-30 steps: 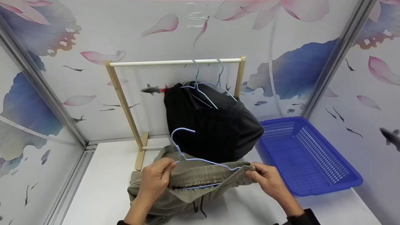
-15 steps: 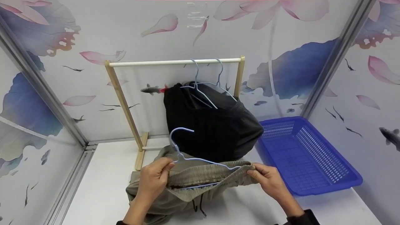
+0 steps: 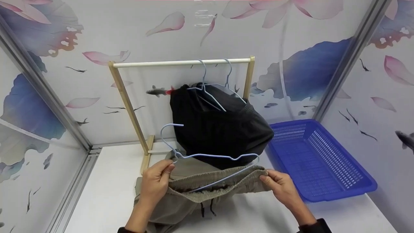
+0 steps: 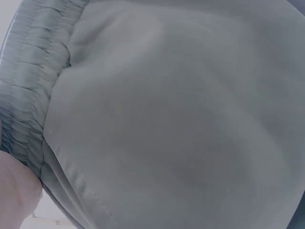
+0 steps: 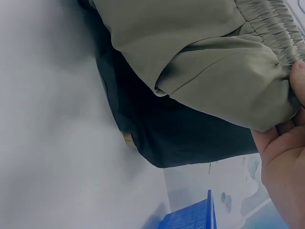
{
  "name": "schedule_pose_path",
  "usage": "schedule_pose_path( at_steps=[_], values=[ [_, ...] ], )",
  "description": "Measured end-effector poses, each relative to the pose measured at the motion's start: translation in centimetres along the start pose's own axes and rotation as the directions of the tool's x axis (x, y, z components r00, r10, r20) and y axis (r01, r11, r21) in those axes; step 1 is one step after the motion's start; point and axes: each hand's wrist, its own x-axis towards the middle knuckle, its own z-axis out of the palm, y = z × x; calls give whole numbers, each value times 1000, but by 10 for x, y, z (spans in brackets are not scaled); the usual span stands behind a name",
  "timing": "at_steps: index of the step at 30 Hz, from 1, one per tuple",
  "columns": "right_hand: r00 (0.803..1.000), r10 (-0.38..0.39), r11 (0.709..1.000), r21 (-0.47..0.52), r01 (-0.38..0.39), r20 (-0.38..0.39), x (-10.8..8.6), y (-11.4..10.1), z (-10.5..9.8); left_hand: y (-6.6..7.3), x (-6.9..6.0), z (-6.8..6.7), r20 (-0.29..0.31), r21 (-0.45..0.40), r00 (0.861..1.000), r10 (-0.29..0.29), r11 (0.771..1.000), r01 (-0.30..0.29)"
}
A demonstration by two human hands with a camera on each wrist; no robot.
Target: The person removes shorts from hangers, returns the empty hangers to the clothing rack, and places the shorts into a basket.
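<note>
Khaki trousers (image 3: 194, 207) with an elastic waistband and dark drawstring ends lie bunched over the white table, waistband spread open. My left hand (image 3: 156, 181) pinches a light-blue wire hanger (image 3: 207, 155) near its neck, together with the waistband's left end. The hanger's hook points up; its right end stands above the waistband, while its lower bar slopes down into the opening. My right hand (image 3: 280, 186) grips the waistband's right end between thumb and fingers. In the left wrist view, the trousers' cloth (image 4: 171, 114) fills most of the picture, hiding most of that hand.
Behind stands a small rack with a white rail (image 3: 155, 64) and wooden posts. Black garments (image 3: 220, 132) hang there on two blue hangers (image 3: 203, 74), close to the trousers. A blue basket (image 3: 343, 194) sits at the right.
The hanger has shifted left and tilted up in my left hand, its right end coming out above the waistband. The right hand has moved little, still gripping the trousers.
</note>
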Motion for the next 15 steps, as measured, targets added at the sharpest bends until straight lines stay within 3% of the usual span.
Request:
schedule_pose_path(
  at_steps=[10,15],
  values=[
    [1000,0,1000,0,0,-18,3,-2,4,0,-1,-1,5,-3,1000,2,1000,-2],
    [999,39,999,19,-39,8,3,-4,3,1,-2,1,-1,-3,1000,-13,1000,13]
  ],
)
